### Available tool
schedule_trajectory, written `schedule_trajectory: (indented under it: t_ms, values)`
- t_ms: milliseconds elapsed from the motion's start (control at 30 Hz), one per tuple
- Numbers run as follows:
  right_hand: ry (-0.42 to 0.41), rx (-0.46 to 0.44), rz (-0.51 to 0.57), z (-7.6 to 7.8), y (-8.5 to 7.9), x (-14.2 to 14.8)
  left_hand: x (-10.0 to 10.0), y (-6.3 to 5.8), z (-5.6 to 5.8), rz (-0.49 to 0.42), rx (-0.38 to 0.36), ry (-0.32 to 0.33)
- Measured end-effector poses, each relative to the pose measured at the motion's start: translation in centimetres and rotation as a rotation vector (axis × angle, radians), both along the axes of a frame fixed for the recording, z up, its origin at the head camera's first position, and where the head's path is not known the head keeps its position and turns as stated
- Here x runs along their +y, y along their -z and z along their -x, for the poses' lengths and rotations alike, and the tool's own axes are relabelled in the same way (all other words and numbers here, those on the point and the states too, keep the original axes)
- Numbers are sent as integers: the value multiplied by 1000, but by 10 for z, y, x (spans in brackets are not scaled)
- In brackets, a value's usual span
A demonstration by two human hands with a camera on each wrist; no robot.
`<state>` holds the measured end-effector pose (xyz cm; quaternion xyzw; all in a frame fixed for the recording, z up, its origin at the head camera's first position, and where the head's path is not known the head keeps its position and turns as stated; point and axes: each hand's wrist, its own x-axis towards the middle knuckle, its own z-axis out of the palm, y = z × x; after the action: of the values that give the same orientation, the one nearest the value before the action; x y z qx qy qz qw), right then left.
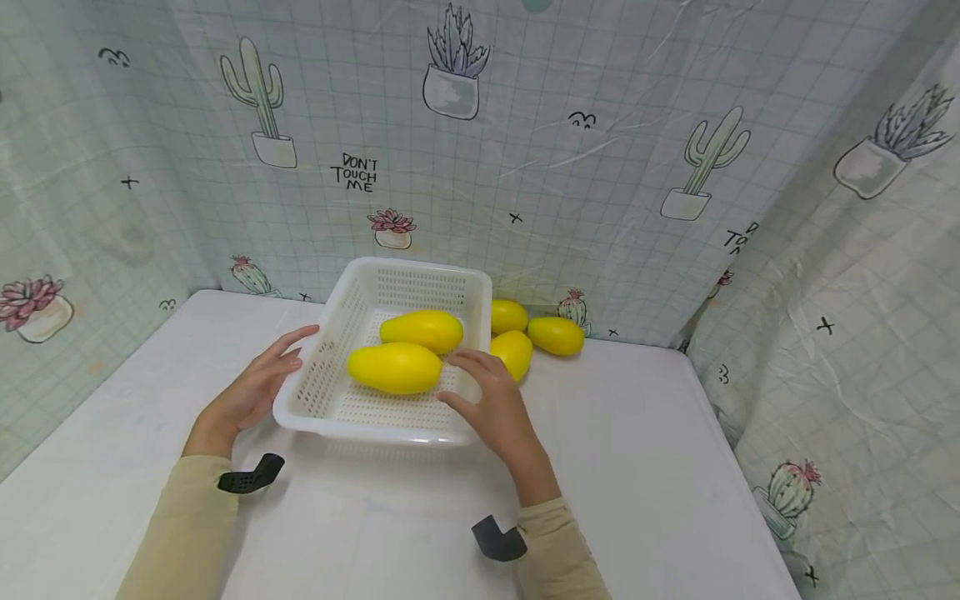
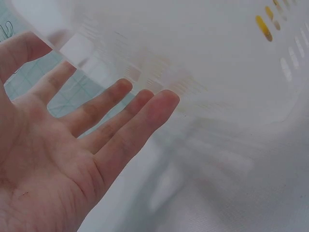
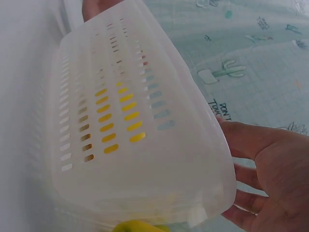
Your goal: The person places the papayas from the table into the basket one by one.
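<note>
Two hands at a white basket [image 1: 382, 435], which was over the white table [image 1: 637, 467]; we could not tell whether its base rested flat. Inside lay the near yellow fruit [image 1: 394, 368] and the far yellow fruit [image 1: 422, 332], side by side. Three more yellow fruits [image 1: 556, 335] lay outside, by the right wall.

Left hand [image 1: 251, 390]: fingers spread, close against the outer left wall, pinching nothing; firm contact unclear to us. Right hand [image 1: 497, 408]: over the right rim, thumb and fingers well apart, fingertips just beside the near fruit's end. We saw no grip there, and could not tell whether the fingers touched the fruit.

We judged the step to be work at the basket's two sides. Done well, it called for even support left and right, a level rim so neither fruit rolled, and right fingers kept from snagging between fruit and wall.
</note>
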<state>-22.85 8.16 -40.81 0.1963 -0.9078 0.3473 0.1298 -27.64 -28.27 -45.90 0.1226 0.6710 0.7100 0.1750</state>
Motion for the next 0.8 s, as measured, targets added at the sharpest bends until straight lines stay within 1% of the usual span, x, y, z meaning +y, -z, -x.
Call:
schedule_trajectory:
  t_ms: [100,267,433,800]
  values:
    - [12,0,9,0,0,4,0,1,0,4,7,1]
    - [30,-9,22,1,2,10,3,-2,-3,21,15,-8]
    - [57,-1,31,2,2,16,3,-2,-2,28,13,-19]
    - [113,-5,22,8,6,25,9,-14,-8,83,3,-40]
